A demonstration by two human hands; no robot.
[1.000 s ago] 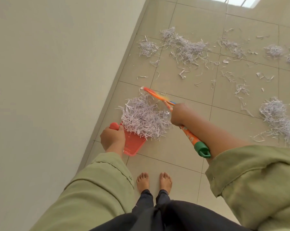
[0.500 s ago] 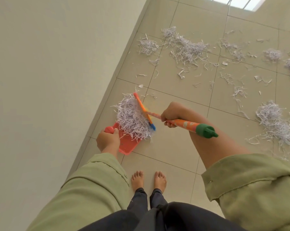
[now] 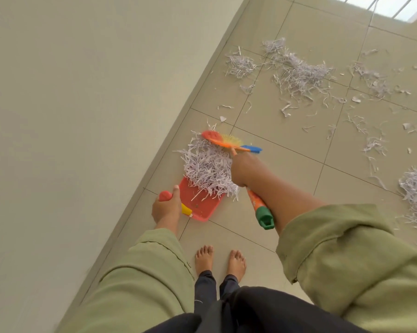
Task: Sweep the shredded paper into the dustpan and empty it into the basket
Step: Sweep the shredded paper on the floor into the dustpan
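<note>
**Inspector A:** Position of the dustpan [image 3: 201,207]?

**Inspector B:** Red; flat on the tiled floor [image 3: 286,179], close beside the wall [image 3: 82,116], just ahead of 2 bare feet [image 3: 220,259]; its rear half is bare plastic with a few stray strips; its front half is buried under a heap of shredded paper [image 3: 208,168] that spills past the mouth onto the tile.

**Inspector A:** Left hand [image 3: 166,209]?

**Inspector B:** Fingers wrapped round the dustpan's handle; the rounded red end of the handle [image 3: 165,195] sticks out above the fist, a yellow section shows below it; thumb lies along the top.

**Inspector A:** Right hand [image 3: 242,170]?

**Inspector B:** Clamped on the shaft of the brush [image 3: 229,141]; seen from the back, so individual fingers cannot be made out; the orange shaft runs under the forearm and ends in a green cap [image 3: 264,217] near the elbow side.

**Inspector A:** Brush head?

**Inspector B:** At the far edge of the heap, beyond the dustpan's mouth; orange back uppermost, yellow bristles visible, a blue end pointing right; whether the bristles touch the tile cannot be told.

**Inspector A:** Remaining paper?

**Inspector B:** Several loose clumps [image 3: 298,70] farther out on the floor, well apart from the dustpan; 1 more clump [image 3: 416,193] at the right edge; scattered single strips between them.

**Inspector A:** Basket?

**Inspector B:** Not seen in this view.

**Inspector A:** Clothing?

**Inspector B:** Green sleeves [image 3: 346,255] on both arms; dark trousers.
</note>
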